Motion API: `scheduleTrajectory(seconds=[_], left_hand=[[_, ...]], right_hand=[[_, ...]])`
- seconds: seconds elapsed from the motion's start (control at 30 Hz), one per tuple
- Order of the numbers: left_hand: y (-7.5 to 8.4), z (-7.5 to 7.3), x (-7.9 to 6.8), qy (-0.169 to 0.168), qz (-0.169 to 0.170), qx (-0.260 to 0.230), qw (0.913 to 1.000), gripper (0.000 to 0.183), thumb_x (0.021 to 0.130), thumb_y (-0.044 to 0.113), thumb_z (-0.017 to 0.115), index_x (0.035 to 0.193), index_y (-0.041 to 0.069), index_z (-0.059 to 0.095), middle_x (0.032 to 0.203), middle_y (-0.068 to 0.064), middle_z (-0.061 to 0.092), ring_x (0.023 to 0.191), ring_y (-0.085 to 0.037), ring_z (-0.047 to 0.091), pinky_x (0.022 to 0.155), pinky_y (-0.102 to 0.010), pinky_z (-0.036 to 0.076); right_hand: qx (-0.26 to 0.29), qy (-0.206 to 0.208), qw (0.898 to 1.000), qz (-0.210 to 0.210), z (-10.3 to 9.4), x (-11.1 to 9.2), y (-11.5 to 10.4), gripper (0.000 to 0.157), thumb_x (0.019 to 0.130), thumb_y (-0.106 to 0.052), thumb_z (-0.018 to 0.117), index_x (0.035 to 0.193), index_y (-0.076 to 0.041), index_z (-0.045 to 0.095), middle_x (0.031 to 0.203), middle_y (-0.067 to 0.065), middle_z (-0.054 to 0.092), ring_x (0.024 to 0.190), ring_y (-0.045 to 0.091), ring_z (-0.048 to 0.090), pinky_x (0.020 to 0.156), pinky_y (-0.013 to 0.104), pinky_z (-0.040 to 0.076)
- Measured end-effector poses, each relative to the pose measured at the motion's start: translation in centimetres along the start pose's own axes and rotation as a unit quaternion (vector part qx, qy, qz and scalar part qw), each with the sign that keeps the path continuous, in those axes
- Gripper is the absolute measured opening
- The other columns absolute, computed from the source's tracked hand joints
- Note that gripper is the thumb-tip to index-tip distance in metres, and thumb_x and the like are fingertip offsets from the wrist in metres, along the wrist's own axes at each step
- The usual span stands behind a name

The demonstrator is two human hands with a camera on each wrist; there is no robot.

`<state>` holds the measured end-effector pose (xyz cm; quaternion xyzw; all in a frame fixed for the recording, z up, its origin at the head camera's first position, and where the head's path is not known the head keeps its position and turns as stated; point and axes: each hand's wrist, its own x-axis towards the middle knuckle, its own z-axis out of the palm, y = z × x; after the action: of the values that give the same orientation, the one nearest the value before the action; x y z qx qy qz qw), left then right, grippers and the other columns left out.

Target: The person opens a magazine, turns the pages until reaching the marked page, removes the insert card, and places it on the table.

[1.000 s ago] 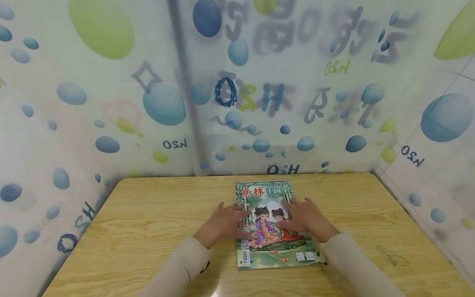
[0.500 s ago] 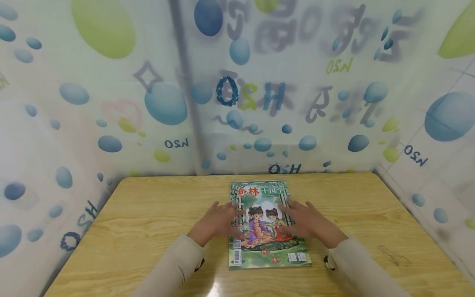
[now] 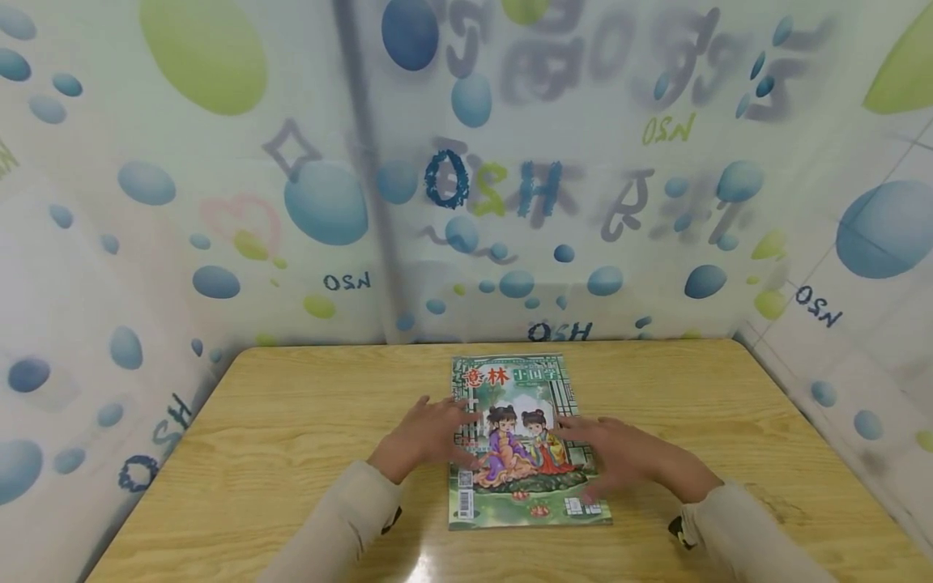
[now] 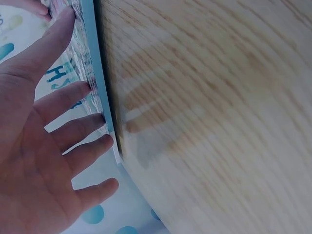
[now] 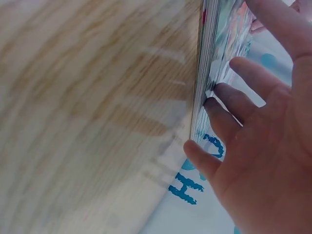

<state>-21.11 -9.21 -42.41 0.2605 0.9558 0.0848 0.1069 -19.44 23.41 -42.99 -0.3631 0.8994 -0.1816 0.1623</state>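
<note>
A closed magazine (image 3: 517,506) with a green cover showing two cartoon figures lies flat on the wooden table. Over its left edge, my left hand (image 3: 430,433) spreads straight fingers. In the left wrist view, its fingertips (image 4: 100,119) are right at the blue-green spine. My right hand (image 3: 630,455) lies across the right edge, fingers spread and thumb low over the cover's lower right. From the right wrist view, the page edges (image 5: 207,58) show beside the fingertips (image 5: 210,103). Neither hand grips anything.
The table (image 3: 313,397) has light wood grain, with a dark stain (image 3: 774,498) at the right. Behind it and along both sides hangs a pale sheet (image 3: 466,267) printed with blue and green drops.
The magazine and my left hand have shifted slightly left, then stayed still. My right hand has moved right and turned, its thumb now lower on the cover.
</note>
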Motion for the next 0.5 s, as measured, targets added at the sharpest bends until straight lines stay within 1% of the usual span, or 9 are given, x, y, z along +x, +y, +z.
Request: scheduleTrajectory(seconds=[0.1, 0.2, 0.3, 0.4, 0.43, 0.5], left_hand=[[0.0, 0.0, 0.0, 0.000, -0.001, -0.002, 1.0000, 0.078, 0.076, 0.056, 0.079, 0.142, 0.021, 0.057, 0.154, -0.009, 0.043, 0.141, -0.034, 0.038, 0.114, -0.063, 0.022], [0.1, 0.1, -0.1, -0.001, 0.002, -0.007, 1.0000, 0.078, 0.077, 0.056, 0.078, 0.143, 0.021, 0.056, 0.154, -0.010, 0.042, 0.142, -0.034, 0.037, 0.113, -0.064, 0.023], [0.2, 0.1, -0.1, -0.001, 0.004, -0.007, 1.0000, 0.078, 0.078, 0.055, 0.078, 0.143, 0.020, 0.056, 0.154, -0.010, 0.042, 0.142, -0.035, 0.037, 0.112, -0.065, 0.024], [0.2, 0.2, -0.1, -0.001, 0.003, 0.000, 1.0000, 0.078, 0.078, 0.055, 0.078, 0.144, 0.020, 0.055, 0.154, -0.010, 0.042, 0.142, -0.035, 0.037, 0.111, -0.065, 0.025], [0.2, 0.1, -0.1, -0.001, 0.002, 0.001, 1.0000, 0.078, 0.078, 0.055, 0.078, 0.144, 0.020, 0.055, 0.154, -0.010, 0.043, 0.142, -0.035, 0.037, 0.111, -0.066, 0.025], [0.3, 0.1, -0.1, -0.003, 0.003, 0.001, 1.0000, 0.075, 0.079, 0.053, 0.078, 0.143, 0.020, 0.056, 0.153, -0.010, 0.043, 0.142, -0.036, 0.037, 0.111, -0.066, 0.025]], right_hand=[[0.031, -0.007, 0.999, -0.005, 0.1, -0.4, 0.4, 0.107, 0.067, -0.058, 0.083, 0.154, -0.016, 0.038, 0.159, 0.022, 0.027, 0.139, 0.051, 0.033, 0.105, 0.072, 0.026], [0.062, -0.015, 0.998, -0.007, 0.3, -0.9, 0.6, 0.114, 0.062, -0.056, 0.087, 0.155, -0.016, 0.036, 0.160, 0.023, 0.023, 0.139, 0.053, 0.029, 0.104, 0.072, 0.029], [0.080, -0.021, 0.996, -0.011, 0.3, -1.2, 0.6, 0.116, 0.061, -0.053, 0.089, 0.156, -0.016, 0.034, 0.161, 0.023, 0.021, 0.141, 0.054, 0.025, 0.106, 0.075, 0.020], [0.081, -0.023, 0.996, -0.021, 0.1, -1.3, 0.6, 0.116, 0.061, -0.050, 0.090, 0.156, -0.015, 0.034, 0.161, 0.024, 0.022, 0.142, 0.053, 0.024, 0.106, 0.077, 0.011], [0.077, -0.022, 0.997, -0.024, 0.1, -1.3, 0.5, 0.115, 0.061, -0.050, 0.090, 0.156, -0.015, 0.034, 0.160, 0.024, 0.022, 0.142, 0.052, 0.024, 0.106, 0.078, 0.009], [0.067, -0.021, 0.997, -0.027, 0.0, -1.2, 0.5, 0.115, 0.062, -0.050, 0.089, 0.156, -0.015, 0.034, 0.160, 0.024, 0.023, 0.143, 0.050, 0.024, 0.106, 0.078, 0.009]])
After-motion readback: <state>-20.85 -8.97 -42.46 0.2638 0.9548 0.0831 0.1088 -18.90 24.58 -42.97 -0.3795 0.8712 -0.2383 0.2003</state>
